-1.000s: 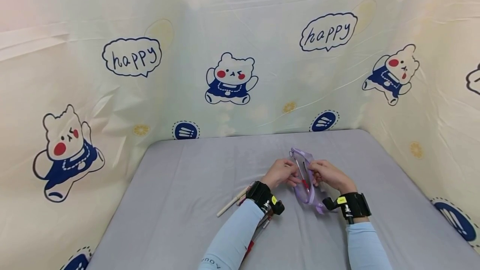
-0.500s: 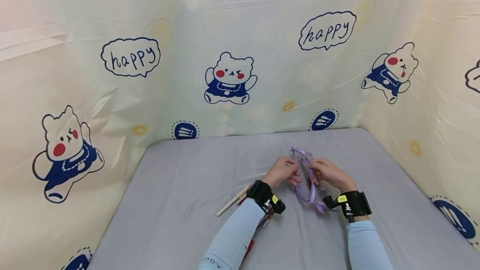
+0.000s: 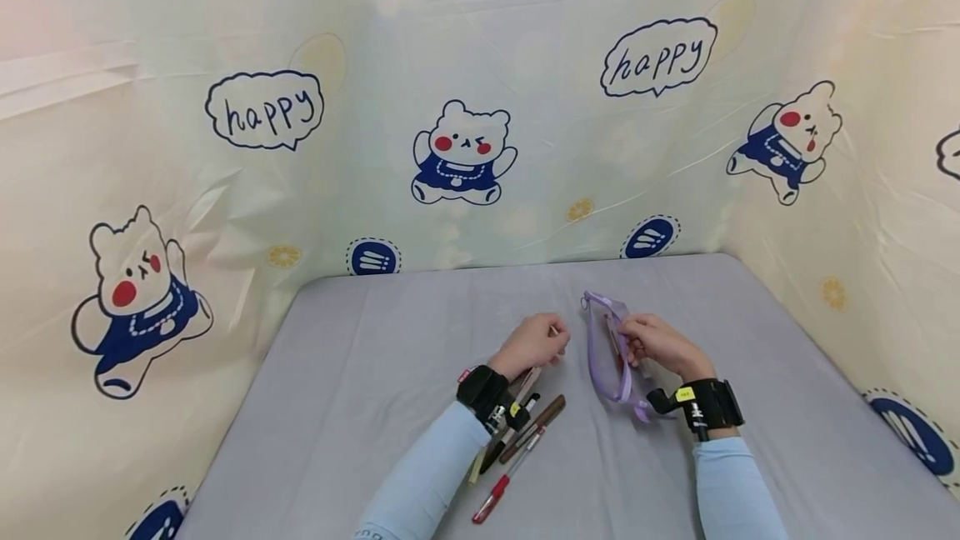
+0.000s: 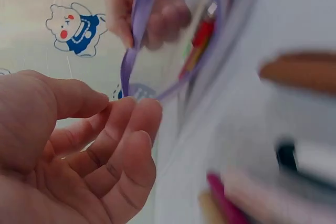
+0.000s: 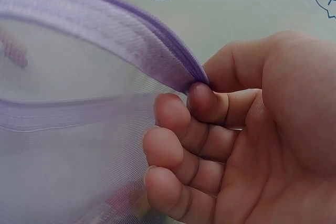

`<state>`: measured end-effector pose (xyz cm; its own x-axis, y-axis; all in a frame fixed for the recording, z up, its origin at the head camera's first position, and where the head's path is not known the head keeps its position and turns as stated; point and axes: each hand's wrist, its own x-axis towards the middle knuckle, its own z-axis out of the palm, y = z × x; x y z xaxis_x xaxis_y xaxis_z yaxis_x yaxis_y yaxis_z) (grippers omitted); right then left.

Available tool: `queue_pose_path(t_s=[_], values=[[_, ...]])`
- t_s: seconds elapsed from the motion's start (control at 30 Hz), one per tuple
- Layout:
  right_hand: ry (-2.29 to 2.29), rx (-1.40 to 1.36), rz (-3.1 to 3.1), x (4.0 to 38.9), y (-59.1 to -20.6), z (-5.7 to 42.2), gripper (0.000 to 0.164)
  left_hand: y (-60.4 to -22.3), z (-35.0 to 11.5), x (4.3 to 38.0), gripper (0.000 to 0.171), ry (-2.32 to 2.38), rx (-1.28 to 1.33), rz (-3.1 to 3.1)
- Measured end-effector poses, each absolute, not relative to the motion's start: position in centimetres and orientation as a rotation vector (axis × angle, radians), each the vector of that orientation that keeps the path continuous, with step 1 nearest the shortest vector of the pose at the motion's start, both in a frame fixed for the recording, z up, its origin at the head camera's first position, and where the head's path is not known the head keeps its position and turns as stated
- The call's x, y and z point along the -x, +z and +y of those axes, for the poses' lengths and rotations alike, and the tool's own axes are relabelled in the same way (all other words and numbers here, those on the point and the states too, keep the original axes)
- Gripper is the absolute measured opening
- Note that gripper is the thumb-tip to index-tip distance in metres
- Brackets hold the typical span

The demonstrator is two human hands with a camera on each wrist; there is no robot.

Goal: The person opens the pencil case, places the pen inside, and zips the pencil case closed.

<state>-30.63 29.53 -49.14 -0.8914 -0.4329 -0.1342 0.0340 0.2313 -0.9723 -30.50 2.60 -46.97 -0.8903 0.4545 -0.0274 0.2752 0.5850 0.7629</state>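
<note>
My right hand (image 3: 663,347) pinches the zipper edge of a see-through purple mesh pencil pouch (image 5: 100,24), holding its mouth apart. Through the pouch in the left wrist view shows a red pen (image 4: 203,34). My left hand (image 3: 534,344) is left of the pouch, over the far end of a loose group of pens. Its fingers are loosely bent with nothing between them, as the left wrist view (image 4: 100,145) shows. Below it lie a brown marker (image 3: 551,412), a clear pen with a red cap (image 3: 491,498) and a black pen (image 3: 492,450).
More pens, including a yellowish one (image 3: 476,468) and a pink one (image 4: 226,198), lie partly hidden under the left wrist. A grey cloth (image 3: 382,357) covers the table. A printed curtain (image 3: 480,23) hangs around its back and sides.
My left hand has drawn back from the pouch's mouth to the left, uncovering more pens. The red-capped pen that stood out of the mouth now sits down inside. My right hand stays put.
</note>
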Motion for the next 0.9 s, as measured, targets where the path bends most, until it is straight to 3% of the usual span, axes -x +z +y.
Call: queue_pose_path(t_s=[0.33,0.6,0.9], values=[[-1.690,0.351,2.141,30.8,-49.4,29.4,0.028,-47.2,-3.1,29.0,0.014,0.897,-0.663,2.815],[-1.681,0.354,2.148,30.8,-49.3,29.4,0.029,-47.0,-6.3,27.7,0.029,0.639,-0.630,2.861],[-1.678,0.352,2.136,31.0,-49.5,29.4,0.030,-46.1,-8.3,26.2,0.015,0.522,-0.594,2.749]])
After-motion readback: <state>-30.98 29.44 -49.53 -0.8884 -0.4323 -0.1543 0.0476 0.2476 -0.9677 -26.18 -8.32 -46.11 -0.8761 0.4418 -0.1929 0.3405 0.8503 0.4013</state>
